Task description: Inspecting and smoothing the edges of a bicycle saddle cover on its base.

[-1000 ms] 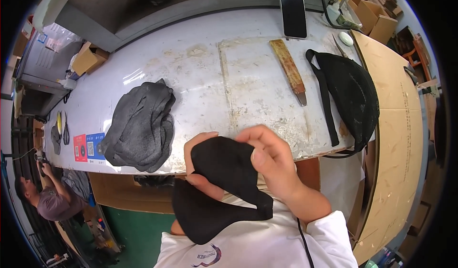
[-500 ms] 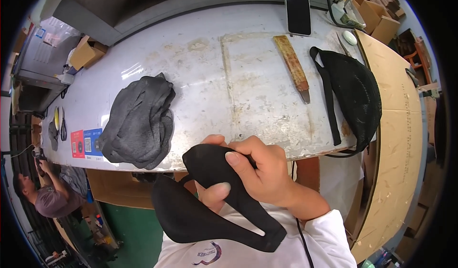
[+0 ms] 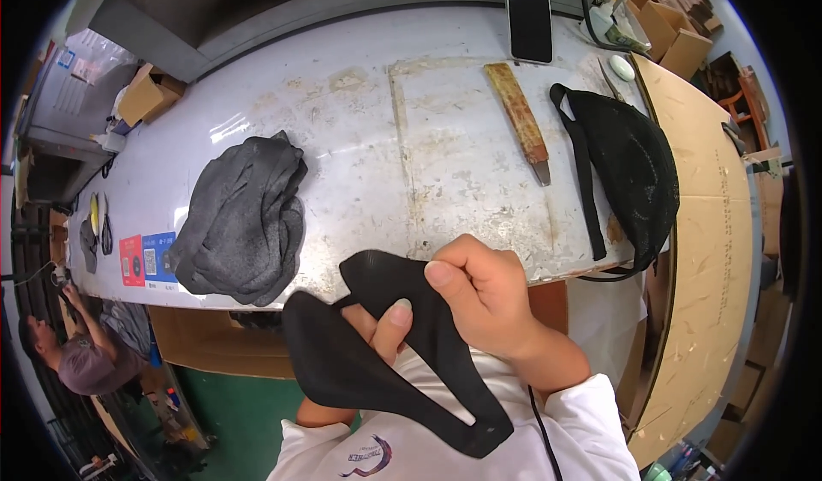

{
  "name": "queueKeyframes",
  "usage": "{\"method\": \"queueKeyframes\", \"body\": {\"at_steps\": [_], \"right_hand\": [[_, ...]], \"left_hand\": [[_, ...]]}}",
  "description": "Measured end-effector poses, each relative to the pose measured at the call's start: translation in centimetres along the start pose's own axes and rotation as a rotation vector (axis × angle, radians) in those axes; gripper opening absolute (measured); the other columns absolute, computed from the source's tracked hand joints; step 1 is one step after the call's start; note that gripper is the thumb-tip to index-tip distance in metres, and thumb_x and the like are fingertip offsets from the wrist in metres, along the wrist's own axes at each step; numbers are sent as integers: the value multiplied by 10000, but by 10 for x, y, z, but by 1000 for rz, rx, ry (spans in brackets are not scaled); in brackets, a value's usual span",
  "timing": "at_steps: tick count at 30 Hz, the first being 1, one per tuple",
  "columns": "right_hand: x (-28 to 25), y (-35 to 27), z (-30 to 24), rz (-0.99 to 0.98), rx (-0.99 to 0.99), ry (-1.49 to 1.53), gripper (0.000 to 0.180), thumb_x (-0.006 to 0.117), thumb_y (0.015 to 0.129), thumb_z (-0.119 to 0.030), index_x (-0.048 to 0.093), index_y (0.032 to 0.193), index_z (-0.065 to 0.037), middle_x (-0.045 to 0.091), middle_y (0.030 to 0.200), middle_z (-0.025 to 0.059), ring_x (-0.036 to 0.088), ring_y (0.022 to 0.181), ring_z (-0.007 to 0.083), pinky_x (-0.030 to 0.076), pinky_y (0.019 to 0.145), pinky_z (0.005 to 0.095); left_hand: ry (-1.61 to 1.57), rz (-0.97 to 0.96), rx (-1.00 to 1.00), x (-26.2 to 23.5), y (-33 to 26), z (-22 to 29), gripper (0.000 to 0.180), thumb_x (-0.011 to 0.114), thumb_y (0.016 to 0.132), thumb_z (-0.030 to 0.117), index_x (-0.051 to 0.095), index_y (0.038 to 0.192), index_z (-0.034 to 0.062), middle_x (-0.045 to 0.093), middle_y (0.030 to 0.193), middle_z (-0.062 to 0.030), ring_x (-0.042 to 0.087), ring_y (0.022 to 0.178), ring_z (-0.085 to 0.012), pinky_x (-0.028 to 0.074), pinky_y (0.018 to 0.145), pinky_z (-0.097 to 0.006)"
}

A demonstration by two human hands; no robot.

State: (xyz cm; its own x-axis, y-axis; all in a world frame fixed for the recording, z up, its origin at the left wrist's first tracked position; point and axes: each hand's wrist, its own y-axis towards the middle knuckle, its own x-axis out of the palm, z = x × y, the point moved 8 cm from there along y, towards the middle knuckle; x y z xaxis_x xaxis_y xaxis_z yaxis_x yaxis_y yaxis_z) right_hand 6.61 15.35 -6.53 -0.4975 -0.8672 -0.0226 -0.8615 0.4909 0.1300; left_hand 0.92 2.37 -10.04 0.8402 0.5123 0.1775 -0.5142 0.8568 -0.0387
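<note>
A black bra (image 3: 342,365), with two smooth moulded cups joined by a narrow bridge and bands meeting at the lower right, is held up at the table's front edge. My right hand (image 3: 488,297) pinches the edge of the farther cup between thumb and bent fingers. My left hand (image 3: 387,328) grips it from behind; its thumb shows in the gap between the cups, while the other fingers are hidden by the fabric. A crumpled dark grey cloth (image 3: 240,220) lies on the table to the left.
On the white table (image 3: 342,173) lie a worn scraper-like blade with a taped handle (image 3: 515,113), a black mesh item with a strap (image 3: 629,173) and a phone (image 3: 528,18). Cardboard (image 3: 702,250) edges the right side. A person (image 3: 86,344) works at far left.
My right hand has shifted up and slightly right along the cup's edge, its fingers now more curled. The bra has turned a little and opened wider between its cups.
</note>
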Motion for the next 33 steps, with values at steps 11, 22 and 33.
{"method": "queueKeyframes", "body": {"at_steps": [11, 22, 33], "right_hand": [[19, -2, -2, -206, 122, 235, 197, 597, 980, -165, 615, 856, -12, 592, 675, 59, 536, 571, 93, 416, 522, 247], [11, -28, 36, -239, 618, 766, 220, 584, 996, -224, 583, 900, -26, 541, 746, -58, 440, 669, 10, 366, 568, 203], [9, -56, 36, -372, 766, 693, 320, 601, 977, -243, 682, 790, 4, 608, 714, -23, 494, 658, 23, 368, 572, 217]], "left_hand": [[56, 22, -16, 14, -1, 17, 449, 506, 950, 314, 483, 1256, -14, 604, 1104, -151, 607, 1020, -224, 489, 886, -351], [81, 254, 198, -10, 4, 34, 265, 487, 945, 192, 620, 1063, -5, 632, 896, -78, 583, 732, -146, 483, 651, -282], [-613, 153, 27, 3, 12, 11, 388, 409, 1035, 320, 518, 1261, 24, 596, 1160, -141, 630, 981, -228, 526, 825, -358]]}}
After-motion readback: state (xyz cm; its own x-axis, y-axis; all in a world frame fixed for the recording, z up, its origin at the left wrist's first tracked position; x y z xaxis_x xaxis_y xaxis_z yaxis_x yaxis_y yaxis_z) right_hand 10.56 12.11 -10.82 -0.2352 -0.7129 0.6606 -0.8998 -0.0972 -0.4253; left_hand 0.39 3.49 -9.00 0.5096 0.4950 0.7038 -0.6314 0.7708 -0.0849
